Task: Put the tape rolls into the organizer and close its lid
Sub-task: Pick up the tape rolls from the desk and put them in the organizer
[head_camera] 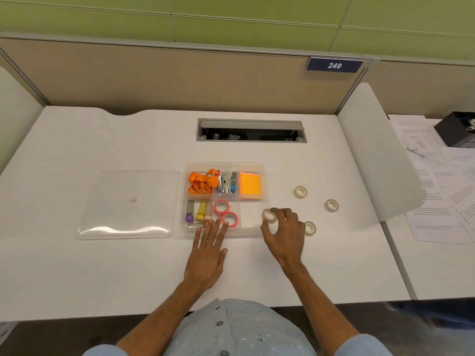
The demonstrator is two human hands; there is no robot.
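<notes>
A clear plastic organizer point(264, 176) sits at the middle of the white desk, with two pink tape rolls point(221, 206) in its front middle compartment. Its clear lid point(128, 204) lies flat to the left. My right hand point(284, 232) holds a white tape roll point(269, 216) in its fingertips just above the organizer's right front corner. Three more white tape rolls lie on the desk to the right: one point(300, 192), another point(332, 205), and a third point(310, 228) beside my right hand. My left hand point(208, 253) rests flat on the desk, fingertips touching the organizer's front wall.
The organizer also holds an orange strap point(201, 182), metal clips point(226, 182), orange sticky notes point(250, 186) and glue tubes point(201, 209). A cable slot point(250, 131) opens behind. A white divider panel point(377, 155) bounds the right, with papers point(437, 196) beyond.
</notes>
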